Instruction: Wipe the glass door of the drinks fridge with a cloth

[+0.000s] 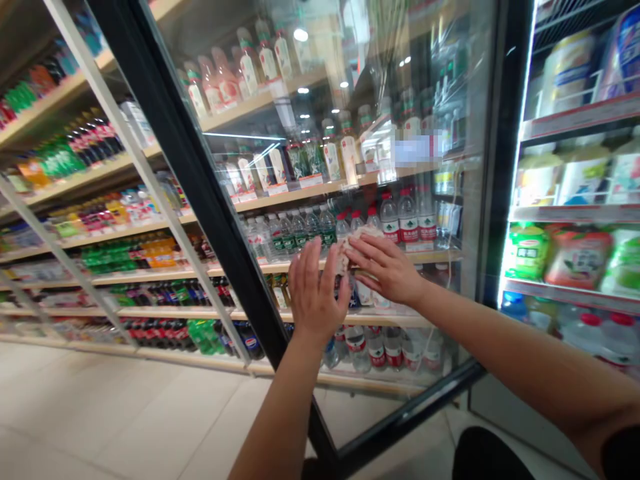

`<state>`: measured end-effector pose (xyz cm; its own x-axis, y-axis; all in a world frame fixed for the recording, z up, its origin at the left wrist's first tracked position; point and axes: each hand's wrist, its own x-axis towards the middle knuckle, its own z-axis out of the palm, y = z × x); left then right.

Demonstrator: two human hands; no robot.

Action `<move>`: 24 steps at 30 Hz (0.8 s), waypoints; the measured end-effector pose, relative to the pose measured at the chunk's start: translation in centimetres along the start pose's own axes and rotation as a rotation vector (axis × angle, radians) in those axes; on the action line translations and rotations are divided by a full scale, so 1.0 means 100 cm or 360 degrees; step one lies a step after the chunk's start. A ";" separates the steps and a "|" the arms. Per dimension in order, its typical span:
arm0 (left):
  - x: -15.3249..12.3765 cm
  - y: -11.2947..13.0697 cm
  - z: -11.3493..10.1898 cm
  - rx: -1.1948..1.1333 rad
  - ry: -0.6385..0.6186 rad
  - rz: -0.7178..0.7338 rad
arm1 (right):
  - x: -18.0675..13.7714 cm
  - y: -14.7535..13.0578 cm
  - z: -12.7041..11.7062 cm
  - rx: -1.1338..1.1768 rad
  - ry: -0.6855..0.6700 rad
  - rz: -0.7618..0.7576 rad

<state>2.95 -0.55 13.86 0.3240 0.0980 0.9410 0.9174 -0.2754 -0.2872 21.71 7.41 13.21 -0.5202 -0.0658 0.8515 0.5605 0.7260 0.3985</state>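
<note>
An open glass fridge door [280, 113] with a black frame swings out in front of me. My left hand [316, 291] lies flat against the glass, fingers together and stretched upward. My right hand [387, 267] presses a crumpled white cloth [350, 245] onto the glass just right of the left hand, fingers spread over it. Through the glass I see shelves of water bottles [407, 217] with red labels and caps.
Long wooden shelves [100, 233] of coloured drink bottles run along the left wall. The lit fridge interior [575, 200] with packaged goods stands at the right. Pale floor tiles [125, 413] spread below. The door's lower black frame [400, 417] crosses near my forearms.
</note>
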 end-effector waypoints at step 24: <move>-0.019 -0.025 0.005 0.0307 -0.0171 -0.0309 | -0.043 -0.061 0.044 -0.0007 0.0116 -0.0376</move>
<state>0.18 0.39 12.74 0.1514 0.2348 0.9602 0.9883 -0.0558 -0.1421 17.76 6.27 5.60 -0.5895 -0.2828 0.7567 0.4316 0.6815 0.5910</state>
